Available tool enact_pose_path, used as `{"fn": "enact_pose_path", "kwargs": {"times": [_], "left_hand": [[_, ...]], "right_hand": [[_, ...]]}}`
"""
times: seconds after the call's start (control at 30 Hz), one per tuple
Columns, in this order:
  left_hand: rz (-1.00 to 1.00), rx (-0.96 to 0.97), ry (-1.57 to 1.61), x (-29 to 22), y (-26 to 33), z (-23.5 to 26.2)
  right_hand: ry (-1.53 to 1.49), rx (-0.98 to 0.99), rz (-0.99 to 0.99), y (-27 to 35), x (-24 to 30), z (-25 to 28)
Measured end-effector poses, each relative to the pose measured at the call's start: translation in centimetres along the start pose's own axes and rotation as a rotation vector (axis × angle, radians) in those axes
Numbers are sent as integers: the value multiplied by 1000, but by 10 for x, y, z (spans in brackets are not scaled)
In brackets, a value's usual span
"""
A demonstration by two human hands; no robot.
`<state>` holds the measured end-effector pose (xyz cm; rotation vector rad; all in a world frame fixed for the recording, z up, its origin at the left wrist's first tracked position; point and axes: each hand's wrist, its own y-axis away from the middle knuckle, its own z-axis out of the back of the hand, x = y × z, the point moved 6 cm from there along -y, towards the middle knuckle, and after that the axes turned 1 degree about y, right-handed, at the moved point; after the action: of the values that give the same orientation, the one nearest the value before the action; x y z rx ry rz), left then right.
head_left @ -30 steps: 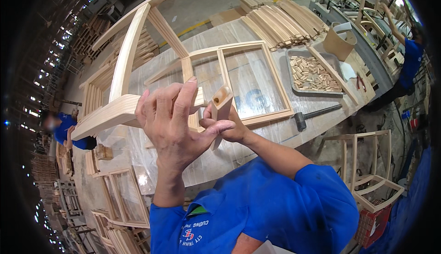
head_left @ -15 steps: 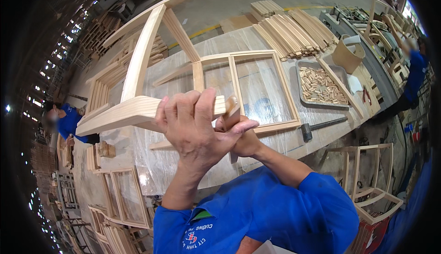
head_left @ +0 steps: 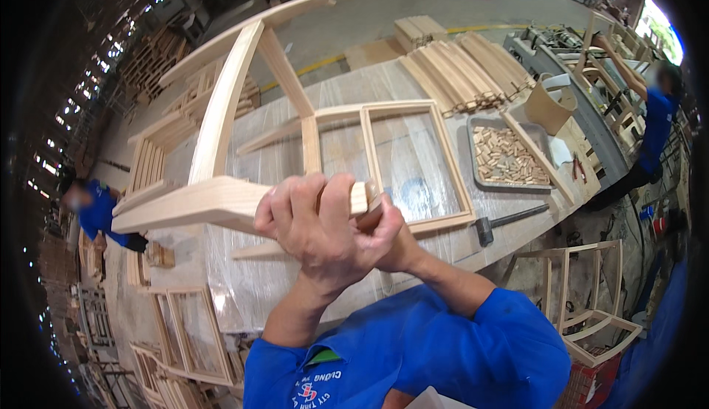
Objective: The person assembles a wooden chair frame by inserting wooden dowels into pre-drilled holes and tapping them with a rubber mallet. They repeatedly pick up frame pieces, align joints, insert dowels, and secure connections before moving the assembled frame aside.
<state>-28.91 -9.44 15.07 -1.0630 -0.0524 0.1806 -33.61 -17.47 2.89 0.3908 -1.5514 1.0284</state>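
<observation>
A pale wooden chair frame (head_left: 233, 99) rests on the plastic-covered work table. My left hand (head_left: 314, 228) is wrapped around the end of its nearest curved leg (head_left: 199, 202), knuckles up and thumb toward the right. My right hand (head_left: 395, 243) presses up close behind it, closed around the wood where the leg end meets another piece; the left hand hides most of its fingers. A flat rectangular wooden frame (head_left: 454, 161) joins the chair frame and lies on the table just beyond my hands.
Right of my hands lie a black mallet (head_left: 484, 230), a grey tray (head_left: 509, 186) of wooden dowels, red-handled pliers (head_left: 578, 169) and a brown container (head_left: 550, 106). Stacked slats (head_left: 458, 73) lie at the back. People in blue work at left and right.
My left thumb and fingers have closed in tighter at the leg end, and the wooden piece beside it shows less. The whole scene sits slightly lower and further left in view.
</observation>
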Motion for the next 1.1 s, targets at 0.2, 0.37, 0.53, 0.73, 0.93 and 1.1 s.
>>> {"fn": "enact_pose_path", "kwargs": {"times": [0.2,0.37,0.53,0.73,0.93,1.1], "left_hand": [[-93,-1,31,1,6,6],[-172,-152,90,34,60,27],[199,80,543,62,147,-11],[503,350,1016,23,199,-94],[712,394,1226,5,211,-138],[654,291,1297,-3,203,-140]], "right_hand": [[48,160,-135,-4,-5,5],[69,420,93,5,-11,38],[170,416,-261,39,-67,98],[794,353,-319,86,-155,130],[1035,321,-130,113,-209,87],[970,300,-173,108,-231,70]]}}
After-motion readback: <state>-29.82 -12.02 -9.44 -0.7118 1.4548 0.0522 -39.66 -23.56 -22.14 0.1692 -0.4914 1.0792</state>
